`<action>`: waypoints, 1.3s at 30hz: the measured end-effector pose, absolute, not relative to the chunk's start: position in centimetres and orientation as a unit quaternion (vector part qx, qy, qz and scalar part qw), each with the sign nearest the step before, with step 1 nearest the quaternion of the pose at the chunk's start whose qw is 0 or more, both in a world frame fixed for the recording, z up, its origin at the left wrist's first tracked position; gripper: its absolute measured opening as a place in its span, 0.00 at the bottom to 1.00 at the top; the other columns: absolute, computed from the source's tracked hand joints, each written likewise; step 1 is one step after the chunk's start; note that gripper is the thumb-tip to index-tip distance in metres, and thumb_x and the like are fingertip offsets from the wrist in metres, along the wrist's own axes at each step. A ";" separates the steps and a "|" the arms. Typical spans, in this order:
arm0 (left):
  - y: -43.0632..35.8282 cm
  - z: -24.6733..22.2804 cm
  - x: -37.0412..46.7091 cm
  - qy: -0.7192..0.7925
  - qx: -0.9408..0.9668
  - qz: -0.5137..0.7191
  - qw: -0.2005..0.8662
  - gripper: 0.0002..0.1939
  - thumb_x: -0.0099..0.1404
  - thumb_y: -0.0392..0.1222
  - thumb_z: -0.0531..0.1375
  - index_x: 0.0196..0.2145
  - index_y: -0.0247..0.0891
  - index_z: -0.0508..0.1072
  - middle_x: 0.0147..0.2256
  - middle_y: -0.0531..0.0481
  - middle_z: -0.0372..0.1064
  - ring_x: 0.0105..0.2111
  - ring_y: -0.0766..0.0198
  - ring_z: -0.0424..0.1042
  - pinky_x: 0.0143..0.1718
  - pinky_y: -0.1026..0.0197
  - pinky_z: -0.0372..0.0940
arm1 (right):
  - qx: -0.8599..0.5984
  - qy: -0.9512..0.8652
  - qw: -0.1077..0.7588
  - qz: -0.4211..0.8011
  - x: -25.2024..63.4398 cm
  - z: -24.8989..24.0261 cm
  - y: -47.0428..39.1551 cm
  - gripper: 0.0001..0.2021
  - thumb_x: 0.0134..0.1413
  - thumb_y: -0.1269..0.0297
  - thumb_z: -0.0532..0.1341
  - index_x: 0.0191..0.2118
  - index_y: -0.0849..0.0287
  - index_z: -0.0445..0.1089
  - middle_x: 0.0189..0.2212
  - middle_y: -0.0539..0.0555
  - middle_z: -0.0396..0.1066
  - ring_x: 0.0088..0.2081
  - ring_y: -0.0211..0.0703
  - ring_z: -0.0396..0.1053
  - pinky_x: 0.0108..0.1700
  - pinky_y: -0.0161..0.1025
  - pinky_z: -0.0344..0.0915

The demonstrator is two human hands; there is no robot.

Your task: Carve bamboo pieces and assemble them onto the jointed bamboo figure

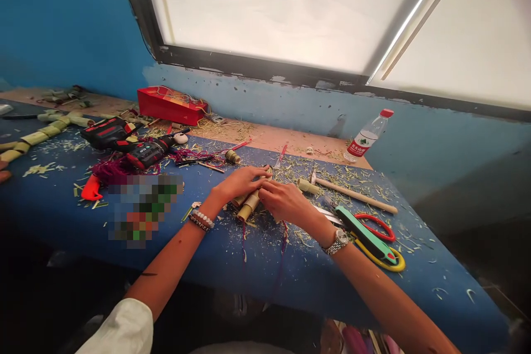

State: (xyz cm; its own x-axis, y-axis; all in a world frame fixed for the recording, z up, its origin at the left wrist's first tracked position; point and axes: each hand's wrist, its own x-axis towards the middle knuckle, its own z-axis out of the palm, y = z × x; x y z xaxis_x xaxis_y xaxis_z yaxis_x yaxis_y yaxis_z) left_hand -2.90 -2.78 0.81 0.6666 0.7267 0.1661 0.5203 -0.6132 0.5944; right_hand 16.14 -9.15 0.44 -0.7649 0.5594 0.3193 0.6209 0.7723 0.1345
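Several short bamboo pieces (249,207) lie together on the blue table, partly covered by my hands. My left hand (246,181) reaches over them from the left, its fingers closed on their far end. On the right, my right hand (284,199) is closed against the same pieces; its fingertips are bunched, and what they pinch is hidden. Thin purple cords (284,238) hang down from the bamboo toward the front edge. Just beyond my right hand lies a loose bamboo piece (307,186).
Right of my hands lie a hammer (357,196), a green utility knife (365,235) and scissors (396,261). A water bottle (365,138) stands behind. Leftward are a power drill (149,151), a red box (172,106) and jointed bamboo (37,137). Another person's hand (4,172) shows at the left edge.
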 end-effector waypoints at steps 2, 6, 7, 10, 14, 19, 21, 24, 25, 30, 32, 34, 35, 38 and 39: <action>-2.8 1.0 -3.0 0.359 0.873 0.187 0.273 0.21 0.72 0.41 0.55 0.60 0.43 0.73 0.66 0.49 0.58 0.63 0.54 0.65 0.65 0.53 0.60 | -0.298 -0.939 0.124 -0.123 16.2 0.7 -8.9 0.08 0.67 0.75 0.53 0.39 0.60 0.69 0.40 0.56 0.73 0.40 0.43 0.69 0.29 0.41 0.51; -2.9 1.5 -3.1 0.366 0.869 0.165 0.288 0.21 0.72 0.42 0.55 0.61 0.42 0.72 0.67 0.49 0.57 0.64 0.53 0.64 0.65 0.54 0.59 | -0.271 -0.947 0.112 -0.129 16.4 1.1 -8.4 0.08 0.70 0.74 0.53 0.40 0.61 0.68 0.41 0.56 0.72 0.37 0.41 0.68 0.29 0.41 0.50; -3.0 1.6 -3.1 0.370 0.868 0.163 0.289 0.21 0.72 0.42 0.55 0.60 0.42 0.72 0.67 0.49 0.57 0.65 0.53 0.63 0.65 0.55 0.59 | -0.265 -0.949 0.109 -0.130 16.4 1.1 -8.3 0.08 0.70 0.74 0.53 0.40 0.61 0.68 0.41 0.55 0.72 0.37 0.41 0.68 0.29 0.41 0.49; -3.1 1.7 -3.1 0.375 0.864 0.163 0.294 0.21 0.72 0.42 0.54 0.60 0.44 0.72 0.67 0.51 0.56 0.65 0.54 0.63 0.65 0.55 0.58 | -0.251 -0.953 0.101 -0.134 16.6 1.1 -8.1 0.09 0.70 0.74 0.52 0.39 0.60 0.68 0.41 0.55 0.72 0.39 0.41 0.69 0.28 0.41 0.48; -3.2 1.7 -3.1 0.375 0.864 0.165 0.293 0.21 0.73 0.44 0.54 0.60 0.46 0.72 0.67 0.52 0.56 0.64 0.54 0.64 0.65 0.55 0.58 | -0.249 -0.953 0.101 -0.138 16.9 1.1 -7.9 0.09 0.71 0.70 0.53 0.39 0.60 0.68 0.39 0.54 0.72 0.39 0.41 0.69 0.28 0.41 0.48; -3.2 1.8 -3.0 0.381 0.869 0.153 0.275 0.21 0.73 0.44 0.53 0.61 0.45 0.71 0.67 0.51 0.56 0.63 0.54 0.66 0.64 0.53 0.59 | -0.256 -0.950 0.091 -0.155 16.7 1.3 -8.3 0.08 0.70 0.72 0.53 0.40 0.60 0.68 0.39 0.54 0.72 0.39 0.41 0.69 0.28 0.41 0.46; -3.2 1.8 -3.0 0.380 0.871 0.152 0.273 0.21 0.74 0.45 0.53 0.61 0.45 0.71 0.67 0.51 0.57 0.63 0.55 0.66 0.65 0.52 0.59 | -0.270 -0.945 0.090 -0.160 16.5 1.5 -8.6 0.08 0.69 0.73 0.53 0.39 0.61 0.68 0.39 0.55 0.72 0.38 0.41 0.69 0.28 0.42 0.46; -3.2 1.8 -2.9 0.383 0.872 0.154 0.265 0.21 0.74 0.45 0.53 0.61 0.45 0.71 0.67 0.51 0.57 0.64 0.54 0.64 0.67 0.50 0.55 | -0.272 -0.945 0.085 -0.160 16.2 1.8 -9.0 0.07 0.68 0.74 0.54 0.39 0.61 0.69 0.39 0.55 0.72 0.37 0.42 0.68 0.28 0.42 0.46; -3.2 1.8 -2.9 0.385 0.871 0.155 0.262 0.20 0.74 0.45 0.53 0.60 0.45 0.72 0.67 0.51 0.58 0.65 0.54 0.63 0.67 0.50 0.54 | -0.271 -0.946 0.082 -0.160 16.1 1.9 -9.1 0.07 0.67 0.74 0.54 0.39 0.61 0.69 0.39 0.55 0.72 0.37 0.42 0.68 0.28 0.42 0.46; -3.3 1.8 -2.9 0.385 0.870 0.161 0.263 0.21 0.73 0.44 0.53 0.60 0.43 0.72 0.66 0.49 0.58 0.64 0.54 0.64 0.66 0.51 0.57 | -0.279 -0.944 0.078 -0.158 16.1 1.7 -9.2 0.06 0.67 0.74 0.55 0.40 0.61 0.69 0.40 0.55 0.72 0.39 0.43 0.69 0.28 0.42 0.47; -3.3 1.8 -2.9 0.388 0.868 0.164 0.263 0.21 0.73 0.45 0.54 0.60 0.43 0.72 0.66 0.49 0.58 0.64 0.53 0.64 0.65 0.51 0.58 | -0.280 -0.943 0.078 -0.161 16.1 1.7 -9.2 0.06 0.66 0.74 0.56 0.40 0.61 0.69 0.41 0.55 0.72 0.40 0.43 0.69 0.27 0.42 0.47; -3.2 1.7 -3.0 0.391 0.866 0.165 0.265 0.21 0.73 0.46 0.54 0.60 0.44 0.72 0.66 0.49 0.58 0.64 0.52 0.64 0.65 0.52 0.59 | -0.281 -0.943 0.078 -0.162 16.0 1.6 -9.1 0.05 0.66 0.75 0.56 0.40 0.61 0.69 0.42 0.55 0.72 0.40 0.43 0.69 0.27 0.42 0.48; -3.2 1.6 -3.0 0.392 0.865 0.166 0.266 0.21 0.72 0.46 0.55 0.60 0.44 0.72 0.66 0.50 0.58 0.64 0.52 0.65 0.64 0.52 0.59 | -0.281 -0.943 0.077 -0.162 16.0 1.6 -9.1 0.05 0.66 0.75 0.56 0.40 0.61 0.68 0.42 0.55 0.72 0.41 0.43 0.69 0.28 0.42 0.48; -3.0 1.4 -3.0 0.390 0.865 0.168 0.268 0.21 0.72 0.47 0.55 0.60 0.45 0.73 0.66 0.50 0.60 0.64 0.52 0.65 0.64 0.52 0.59 | -0.285 -0.942 0.072 -0.161 15.8 1.6 -9.1 0.04 0.65 0.74 0.57 0.40 0.61 0.68 0.42 0.55 0.72 0.42 0.43 0.70 0.28 0.42 0.49; -3.0 1.3 -3.0 0.388 0.866 0.170 0.267 0.21 0.72 0.46 0.55 0.60 0.44 0.73 0.65 0.50 0.61 0.64 0.52 0.64 0.65 0.53 0.59 | -0.289 -0.941 0.071 -0.161 15.8 1.6 -9.1 0.04 0.65 0.74 0.58 0.40 0.61 0.68 0.42 0.55 0.72 0.42 0.44 0.70 0.28 0.42 0.50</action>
State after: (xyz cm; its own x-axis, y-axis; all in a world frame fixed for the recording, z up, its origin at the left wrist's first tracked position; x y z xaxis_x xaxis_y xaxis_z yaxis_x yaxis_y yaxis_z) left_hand -3.04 -2.97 1.35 0.6413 0.7623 0.0868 0.5807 -0.5562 0.5944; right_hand 15.79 -9.08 1.58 -0.8233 0.5207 0.2258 0.5662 0.7817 0.2617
